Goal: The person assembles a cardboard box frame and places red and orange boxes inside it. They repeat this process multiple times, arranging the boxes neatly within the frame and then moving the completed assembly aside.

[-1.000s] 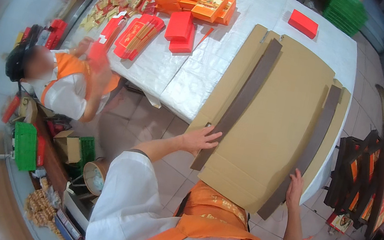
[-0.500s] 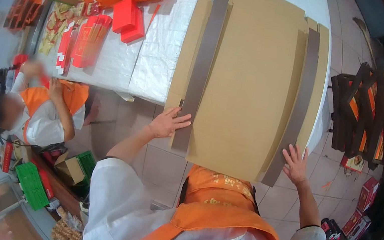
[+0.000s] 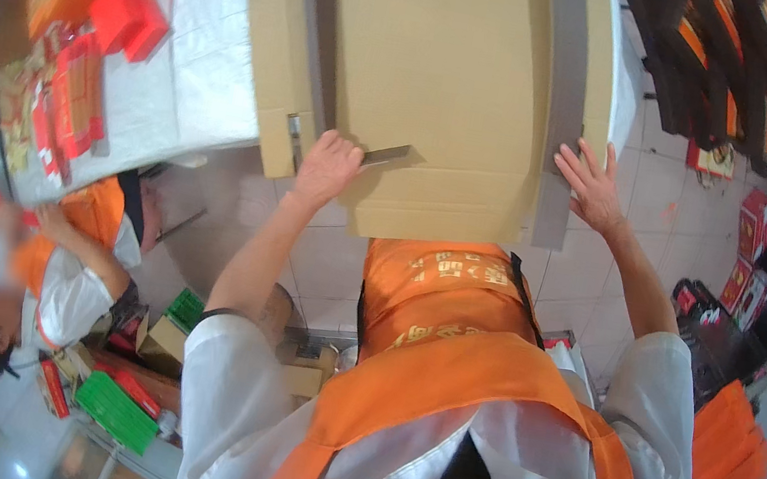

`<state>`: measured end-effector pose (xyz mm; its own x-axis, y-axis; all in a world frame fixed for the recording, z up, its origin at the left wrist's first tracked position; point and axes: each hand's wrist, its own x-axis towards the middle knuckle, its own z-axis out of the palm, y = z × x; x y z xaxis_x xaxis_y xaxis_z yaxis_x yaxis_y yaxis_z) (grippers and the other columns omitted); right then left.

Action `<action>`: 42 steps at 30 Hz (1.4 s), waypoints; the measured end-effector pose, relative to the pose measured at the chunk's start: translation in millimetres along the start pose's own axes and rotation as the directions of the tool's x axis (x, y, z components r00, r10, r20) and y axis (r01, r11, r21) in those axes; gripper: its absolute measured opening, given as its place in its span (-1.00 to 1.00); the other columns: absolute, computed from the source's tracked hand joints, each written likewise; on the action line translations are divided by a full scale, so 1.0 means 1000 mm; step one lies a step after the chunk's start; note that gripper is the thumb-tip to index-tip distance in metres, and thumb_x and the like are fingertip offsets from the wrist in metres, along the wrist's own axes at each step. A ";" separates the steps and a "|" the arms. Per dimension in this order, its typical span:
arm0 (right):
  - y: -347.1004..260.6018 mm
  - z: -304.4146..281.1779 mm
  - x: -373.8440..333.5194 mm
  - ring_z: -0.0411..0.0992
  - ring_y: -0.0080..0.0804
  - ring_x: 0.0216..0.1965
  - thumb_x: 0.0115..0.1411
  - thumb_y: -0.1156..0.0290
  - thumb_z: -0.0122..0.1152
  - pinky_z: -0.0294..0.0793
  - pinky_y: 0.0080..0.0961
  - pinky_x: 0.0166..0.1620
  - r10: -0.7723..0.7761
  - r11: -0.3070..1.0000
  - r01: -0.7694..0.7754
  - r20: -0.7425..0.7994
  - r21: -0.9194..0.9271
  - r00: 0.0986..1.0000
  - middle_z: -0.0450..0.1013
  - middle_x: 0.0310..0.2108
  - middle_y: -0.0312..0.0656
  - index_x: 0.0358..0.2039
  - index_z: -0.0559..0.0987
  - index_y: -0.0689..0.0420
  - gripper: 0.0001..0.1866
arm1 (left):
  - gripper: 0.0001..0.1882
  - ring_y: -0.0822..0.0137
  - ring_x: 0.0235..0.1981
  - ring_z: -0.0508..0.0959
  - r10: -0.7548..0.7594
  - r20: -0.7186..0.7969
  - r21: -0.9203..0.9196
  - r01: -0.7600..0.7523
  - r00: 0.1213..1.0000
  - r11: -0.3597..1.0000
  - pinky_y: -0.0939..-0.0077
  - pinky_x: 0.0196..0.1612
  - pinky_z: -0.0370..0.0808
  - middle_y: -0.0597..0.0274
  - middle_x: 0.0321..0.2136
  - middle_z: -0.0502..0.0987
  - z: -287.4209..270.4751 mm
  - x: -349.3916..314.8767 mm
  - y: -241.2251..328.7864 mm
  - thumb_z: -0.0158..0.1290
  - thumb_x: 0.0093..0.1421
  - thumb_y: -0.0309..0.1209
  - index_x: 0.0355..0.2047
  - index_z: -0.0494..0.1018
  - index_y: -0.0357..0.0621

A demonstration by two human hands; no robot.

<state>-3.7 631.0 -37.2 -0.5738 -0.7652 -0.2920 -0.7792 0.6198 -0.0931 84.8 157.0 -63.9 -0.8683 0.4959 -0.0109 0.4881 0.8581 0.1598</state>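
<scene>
**Cardboard sheet, tape strip half-lifted**

Grey tape strip [image 3: 385, 155] sits pinched in my left hand [image 3: 327, 167], its end lifted off the cardboard sheet [image 3: 436, 76]. My right hand [image 3: 593, 185] presses flat, fingers spread, on the other grey strip [image 3: 563, 87], which looks untouched. Beyond my left hand, red boxes [image 3: 126, 19] lie on the table [image 3: 199, 67].

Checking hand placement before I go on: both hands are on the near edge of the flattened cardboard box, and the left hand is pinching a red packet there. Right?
Not quite. In the head view the left hand grips a grey strip at the near edge of the flattened cardboard box, not a red packet. The right hand rests open on the box's other grey strip.
</scene>
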 end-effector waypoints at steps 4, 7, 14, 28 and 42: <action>-0.009 0.000 0.012 0.00 -0.30 0.32 -0.20 0.42 0.33 -0.19 0.08 0.32 0.099 0.987 -0.083 -0.119 0.136 0.988 0.18 0.21 -0.28 0.11 0.31 0.04 -0.24 | -0.77 0.27 -0.36 0.47 0.059 0.026 0.014 -0.059 0.998 0.998 0.36 -0.02 0.30 0.22 -0.55 0.41 0.006 0.003 -0.003 0.12 -0.03 -0.25 -0.50 0.32 -0.06; -0.040 0.000 0.034 0.06 -0.31 0.29 -0.21 0.44 0.33 -0.19 0.07 0.32 -0.012 0.981 0.051 -0.206 0.186 0.978 0.32 0.05 -0.25 -0.14 0.40 0.11 -0.47 | -0.82 0.27 -0.37 0.48 0.087 0.037 0.008 -0.088 0.995 0.996 0.36 0.00 0.28 0.24 -0.54 0.42 0.006 0.005 -0.001 0.08 0.01 -0.29 -0.48 0.32 -0.05; -0.074 -0.005 0.086 0.36 -0.37 -0.23 -0.01 0.19 0.23 -0.06 -0.09 0.32 -0.065 0.997 0.058 -0.192 -0.042 0.979 0.31 -0.50 -0.27 -0.50 0.32 0.07 -0.70 | -0.59 0.28 -0.39 0.53 0.198 0.253 -0.053 -0.191 0.947 0.980 0.42 -0.31 0.49 0.19 -0.39 0.44 -0.007 0.037 0.018 -0.07 0.11 -0.42 0.02 0.25 -0.05; -0.092 -0.018 0.071 0.33 -0.29 0.00 0.02 0.22 0.26 0.01 -0.23 0.28 0.142 0.990 -0.137 -0.206 0.038 0.968 0.40 -0.22 -0.17 -0.24 0.40 0.14 -0.63 | -0.09 0.09 -0.51 0.54 0.310 0.438 -0.253 -0.215 0.844 0.943 0.28 -0.52 0.52 0.05 -0.31 0.38 -0.007 0.095 0.077 -0.15 0.07 -0.64 0.31 -0.18 0.57; -0.243 0.059 -0.004 0.33 -0.34 0.07 0.29 0.39 -0.08 0.25 -0.23 0.17 0.789 -0.609 0.601 0.322 0.517 0.523 0.39 0.01 -0.20 0.03 0.38 0.15 -0.69 | -0.40 0.06 -0.38 0.53 0.306 0.459 -0.417 -0.102 0.834 0.903 0.26 -0.34 0.52 0.10 -0.33 0.41 -0.005 0.101 0.069 -0.21 0.28 -0.36 0.25 -0.01 0.63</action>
<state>202.6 494.0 -69.5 -0.8339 0.1454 -0.5325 0.2600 -0.7475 -0.6113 30.8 265.9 -48.5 -0.5336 0.7377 -0.4137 0.4927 0.6687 0.5568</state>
